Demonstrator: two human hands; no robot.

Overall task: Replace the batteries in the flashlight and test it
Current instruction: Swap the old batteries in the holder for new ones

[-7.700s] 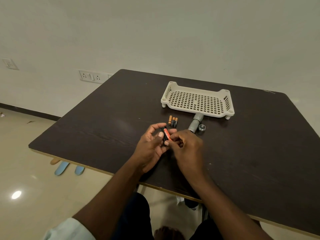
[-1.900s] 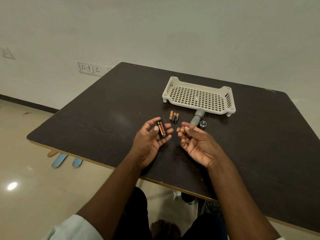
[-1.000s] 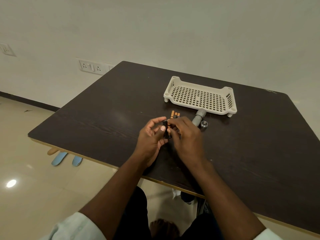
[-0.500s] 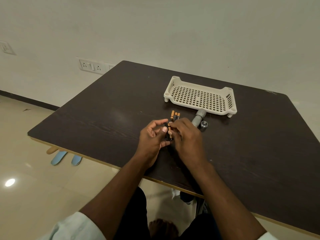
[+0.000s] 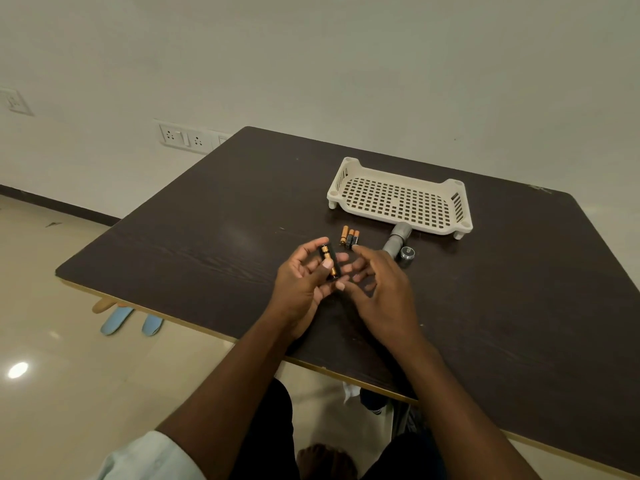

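My left hand (image 5: 300, 285) grips a black battery holder (image 5: 328, 260) with a copper-and-black battery seated in its upper face. My right hand (image 5: 377, 289) hovers just to its right, fingers spread, holding nothing that I can see. Three loose copper-and-black batteries (image 5: 350, 237) lie side by side on the table just beyond my hands. The grey flashlight body (image 5: 396, 241) lies further right, its head end against the tray. Its round grey end cap (image 5: 407, 253) stands beside it.
A cream perforated plastic tray (image 5: 398, 199) sits on the dark wooden table (image 5: 207, 237) behind the flashlight. The table's near edge runs under my forearms. Blue slippers (image 5: 131, 322) lie on the tiled floor at the left. A wall socket (image 5: 183, 136) is behind the table.
My right hand has drawn back from the battery holder and spread its fingers. A copper-and-black battery now shows seated in the holder, which my left hand still grips.
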